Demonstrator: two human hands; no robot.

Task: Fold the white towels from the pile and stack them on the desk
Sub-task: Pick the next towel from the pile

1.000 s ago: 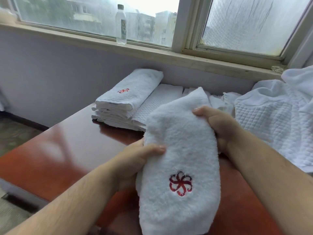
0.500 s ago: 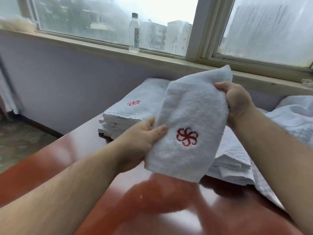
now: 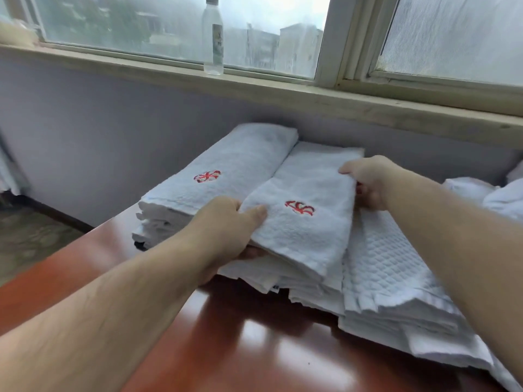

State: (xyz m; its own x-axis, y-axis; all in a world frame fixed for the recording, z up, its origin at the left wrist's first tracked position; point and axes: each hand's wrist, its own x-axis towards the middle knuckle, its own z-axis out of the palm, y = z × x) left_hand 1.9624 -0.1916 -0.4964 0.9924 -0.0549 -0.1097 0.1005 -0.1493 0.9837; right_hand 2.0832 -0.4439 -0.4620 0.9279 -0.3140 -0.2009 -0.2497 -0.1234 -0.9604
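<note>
A folded white towel [image 3: 308,199] with a red flower emblem lies on top of the middle stack of towels on the red-brown desk [image 3: 254,349]. My left hand [image 3: 229,230] grips its near left edge, thumb on top and fingers under. My right hand [image 3: 368,182] holds its right edge. To the left is another stack of folded towels [image 3: 226,171], its top one showing the same emblem. A folded waffle-weave towel stack [image 3: 387,273] lies to the right, partly under my right forearm. The unfolded pile [image 3: 498,193] shows at the far right edge.
A clear plastic bottle [image 3: 213,38] stands on the window sill [image 3: 283,91] behind the desk. A grey wall runs under the sill. Floor shows at the left, beyond the desk's edge.
The towel was held up in the air in both hands; it has come down flat onto the middle stack. Both hands moved forward and down with it and still hold its edges.
</note>
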